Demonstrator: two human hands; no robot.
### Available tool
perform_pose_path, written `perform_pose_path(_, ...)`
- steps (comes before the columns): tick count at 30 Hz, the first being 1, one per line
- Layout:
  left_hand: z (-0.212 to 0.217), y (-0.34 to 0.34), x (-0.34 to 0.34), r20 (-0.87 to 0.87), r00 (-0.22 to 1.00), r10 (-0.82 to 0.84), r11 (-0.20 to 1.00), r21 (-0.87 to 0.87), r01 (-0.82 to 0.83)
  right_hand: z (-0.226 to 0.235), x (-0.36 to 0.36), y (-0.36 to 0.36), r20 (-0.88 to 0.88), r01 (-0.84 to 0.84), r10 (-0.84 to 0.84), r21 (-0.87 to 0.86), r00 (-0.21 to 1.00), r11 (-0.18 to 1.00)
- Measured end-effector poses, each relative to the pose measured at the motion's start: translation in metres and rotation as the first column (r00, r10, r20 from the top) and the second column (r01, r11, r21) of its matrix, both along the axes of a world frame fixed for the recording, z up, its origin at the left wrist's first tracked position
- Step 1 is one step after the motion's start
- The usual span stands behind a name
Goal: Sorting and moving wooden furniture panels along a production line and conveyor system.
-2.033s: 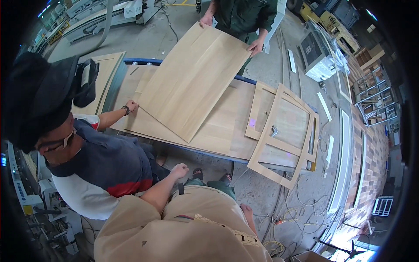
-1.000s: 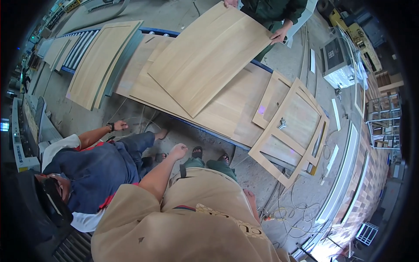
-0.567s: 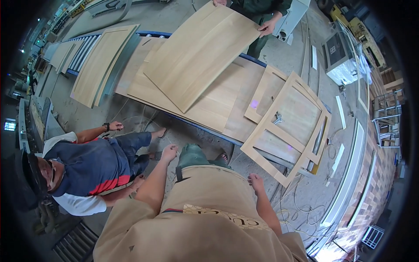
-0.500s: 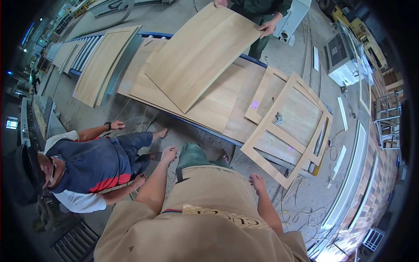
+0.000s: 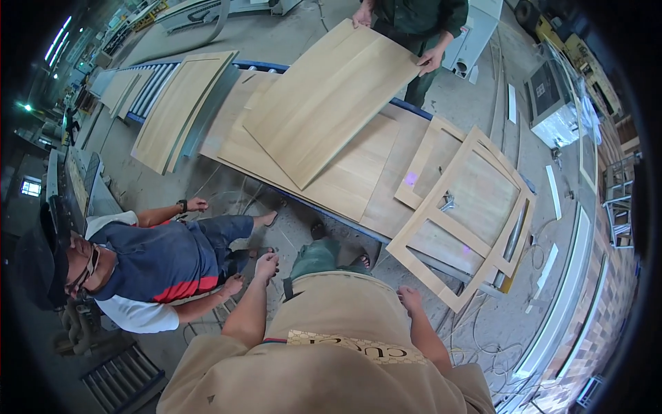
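My left hand (image 5: 267,265) hangs in front of my waist, its fingers curled together; whatever may be inside them is hidden. At my other side hangs my right hand (image 5: 409,298), loosely open, holding nothing I can see and nearest to a wooden frame (image 5: 436,281). Neither hand touches the boards. Beyond me, a co-worker in dark green grips a wide wooden panel (image 5: 331,100) by its far edge with both hands, the panel tilted over the table. Under it lies a larger flat wooden panel (image 5: 345,185).
A person in a navy shirt (image 5: 160,261) stands close on my left. Stacked panels (image 5: 181,110) jut over the table's near edge, next to rollers (image 5: 153,93). A small metal tool (image 5: 448,201) lies within the frame. Cables (image 5: 476,345) loop over the floor at right.
The whole view has shifted slightly, so things appear lower and further right. The co-worker still holds the tilted panel. My hands keep much the same pose.
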State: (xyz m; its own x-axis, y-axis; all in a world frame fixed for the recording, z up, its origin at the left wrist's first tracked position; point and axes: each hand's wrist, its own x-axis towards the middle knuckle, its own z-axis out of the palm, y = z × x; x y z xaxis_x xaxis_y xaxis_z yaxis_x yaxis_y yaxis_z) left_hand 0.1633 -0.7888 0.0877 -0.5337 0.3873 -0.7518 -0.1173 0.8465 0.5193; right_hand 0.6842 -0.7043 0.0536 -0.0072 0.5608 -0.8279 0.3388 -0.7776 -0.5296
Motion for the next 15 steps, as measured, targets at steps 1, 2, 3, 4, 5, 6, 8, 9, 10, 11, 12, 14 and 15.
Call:
perform_pose_path(1,0.001,0.003,0.001,0.006,1.0,-0.003,1.0,-0.003,0.003,0.001,-0.003,0.004,0.0,-0.015,0.015,0.011,1.0,1.0)
perform_pose_path(2,0.0,0.004,-0.001,0.009,1.0,-0.004,1.0,-0.007,0.004,0.003,-0.008,0.009,-0.004,-0.031,0.031,0.022,1.0,0.999)
perform_pose_path(3,-0.001,0.007,-0.001,0.008,1.0,-0.016,1.0,-0.008,0.016,0.006,-0.012,0.013,-0.005,-0.02,0.02,0.021,1.0,1.0)
perform_pose_path(4,-0.002,0.009,-0.001,0.014,1.0,-0.013,1.0,0.007,0.013,0.008,-0.015,0.017,-0.013,-0.009,0.01,0.035,1.0,0.999)
perform_pose_path(5,-0.003,0.012,-0.001,0.023,1.0,-0.012,1.0,0.023,0.011,0.01,-0.016,0.02,-0.018,0.001,0.0,0.05,1.0,0.999)
perform_pose_path(6,-0.004,0.016,-0.001,0.023,0.999,-0.024,0.999,0.022,0.024,0.011,-0.018,0.022,-0.017,0.014,-0.013,0.049,1.0,0.999)
perform_pose_path(8,-0.005,0.024,-0.003,0.026,0.998,-0.051,0.998,0.028,0.05,0.012,-0.019,0.025,-0.018,0.009,-0.008,0.046,1.0,0.999)
perform_pose_path(9,-0.005,0.027,-0.003,0.027,0.998,-0.06,0.998,0.027,0.06,0.012,-0.019,0.025,-0.017,0.018,-0.018,0.045,1.0,0.999)
perform_pose_path(10,-0.005,0.029,-0.004,0.027,0.998,-0.061,0.998,0.033,0.06,0.013,-0.018,0.024,-0.018,0.014,-0.013,0.047,1.0,0.999)
perform_pose_path(11,-0.004,0.033,-0.003,0.029,0.998,-0.061,0.997,0.039,0.06,0.012,-0.017,0.023,-0.018,0.009,-0.008,0.049,1.0,0.999)
perform_pose_path(12,-0.004,0.035,-0.002,0.03,0.997,-0.068,0.997,0.039,0.067,0.011,-0.015,0.021,-0.017,0.016,-0.015,0.048,1.0,0.999)
perform_pose_path(14,-0.003,0.038,0.0,0.025,0.998,-0.06,0.997,0.046,0.059,0.007,-0.009,0.015,-0.015,0.026,-0.025,0.041,1.0,0.999)
perform_pose_path(15,-0.003,0.039,0.001,0.027,0.997,-0.066,0.997,0.045,0.065,0.004,-0.006,0.011,-0.013,0.032,-0.031,0.04,0.999,0.999)
